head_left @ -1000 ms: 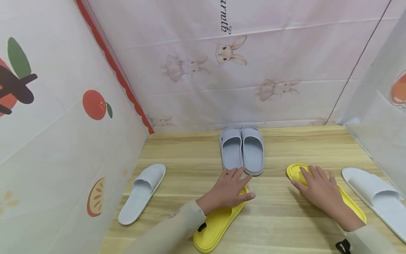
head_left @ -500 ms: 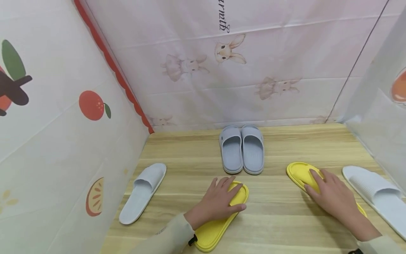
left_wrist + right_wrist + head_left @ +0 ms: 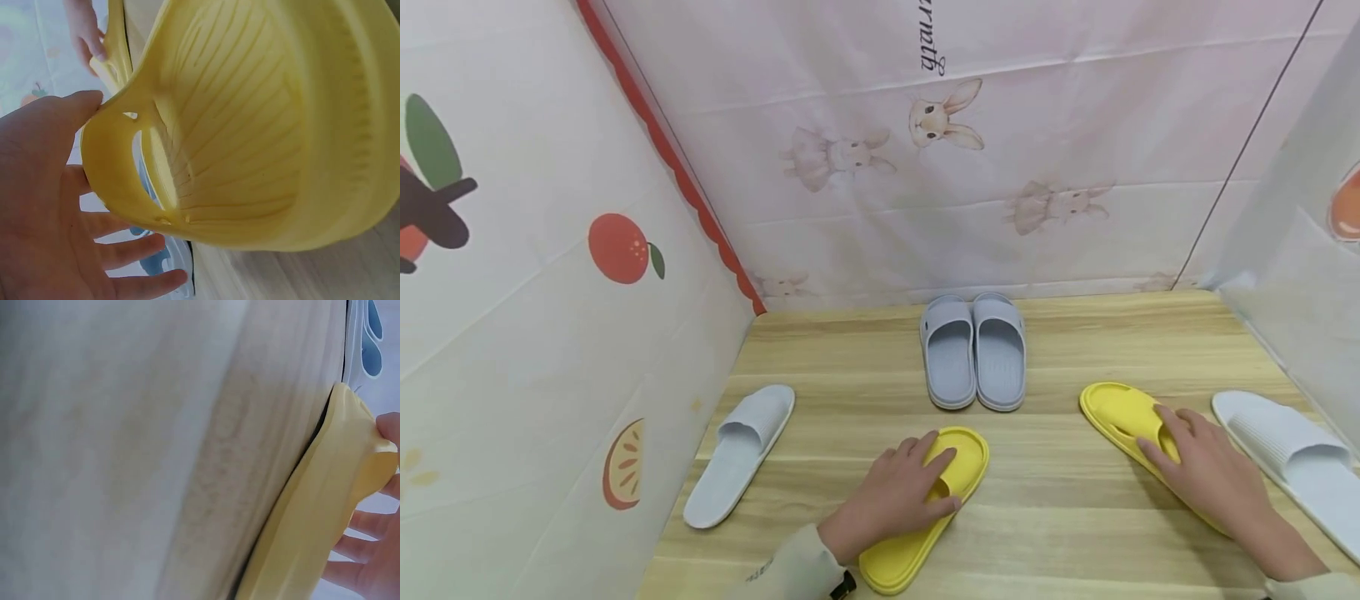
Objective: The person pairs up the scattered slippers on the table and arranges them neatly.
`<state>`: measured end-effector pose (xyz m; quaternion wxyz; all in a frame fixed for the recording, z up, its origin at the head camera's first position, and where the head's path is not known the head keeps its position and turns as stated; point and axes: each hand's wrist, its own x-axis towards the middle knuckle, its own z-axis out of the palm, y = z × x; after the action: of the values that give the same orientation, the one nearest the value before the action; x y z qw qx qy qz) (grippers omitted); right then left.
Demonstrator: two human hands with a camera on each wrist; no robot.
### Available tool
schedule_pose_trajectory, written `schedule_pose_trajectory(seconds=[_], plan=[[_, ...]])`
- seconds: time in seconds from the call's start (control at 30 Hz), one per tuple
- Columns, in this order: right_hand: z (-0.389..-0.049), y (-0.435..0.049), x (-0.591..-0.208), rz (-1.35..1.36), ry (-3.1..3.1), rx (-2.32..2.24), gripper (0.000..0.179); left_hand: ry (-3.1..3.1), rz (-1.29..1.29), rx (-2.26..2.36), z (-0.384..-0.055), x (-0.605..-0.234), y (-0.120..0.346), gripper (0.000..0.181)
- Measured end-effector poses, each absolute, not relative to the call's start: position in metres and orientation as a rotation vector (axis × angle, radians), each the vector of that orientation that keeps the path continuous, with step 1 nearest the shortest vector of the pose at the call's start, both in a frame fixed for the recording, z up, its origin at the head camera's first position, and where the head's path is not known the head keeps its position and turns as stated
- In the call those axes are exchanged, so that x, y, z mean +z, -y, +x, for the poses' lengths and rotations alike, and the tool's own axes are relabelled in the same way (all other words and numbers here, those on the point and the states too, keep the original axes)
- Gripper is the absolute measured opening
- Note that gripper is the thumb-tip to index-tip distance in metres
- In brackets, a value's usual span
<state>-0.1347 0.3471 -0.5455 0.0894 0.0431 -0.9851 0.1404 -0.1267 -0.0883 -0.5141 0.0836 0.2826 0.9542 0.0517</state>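
Two yellow slippers lie apart on the wooden floor. My left hand is over the left yellow slipper, its fingers reaching across the strap. In the left wrist view, the thumb touches the edge of the strap, and the other fingers stretch out loosely past it. On the right, my right hand lies over the second yellow slipper, thumb and fingertips near the strap opening. The right wrist view shows that slipper from its side, with the thumb at the strap and the fingers extended beyond.
A grey pair of slippers stands side by side near the back wall. One white slipper lies at the left, another at the right edge. Patterned walls enclose the wooden floor.
Both hands have drawn back toward the body, the left to the left and the right to the right, from the toe ends to the straps. The slippers stay in place.
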Motion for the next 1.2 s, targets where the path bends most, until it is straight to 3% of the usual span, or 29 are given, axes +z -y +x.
schedule_pose_trajectory(seconds=[0.5, 1.2], plan=[[-0.119, -0.341, -0.539, 0.172, 2.986, 0.391, 0.068, -2.939, 0.795, 0.194, -0.117, -0.515, 0.098, 0.063], [-0.09, -0.291, -0.527, 0.303, 3.05, 0.457, 0.062, -2.902, 0.646, 0.223, -0.107, -0.514, 0.106, 0.074]])
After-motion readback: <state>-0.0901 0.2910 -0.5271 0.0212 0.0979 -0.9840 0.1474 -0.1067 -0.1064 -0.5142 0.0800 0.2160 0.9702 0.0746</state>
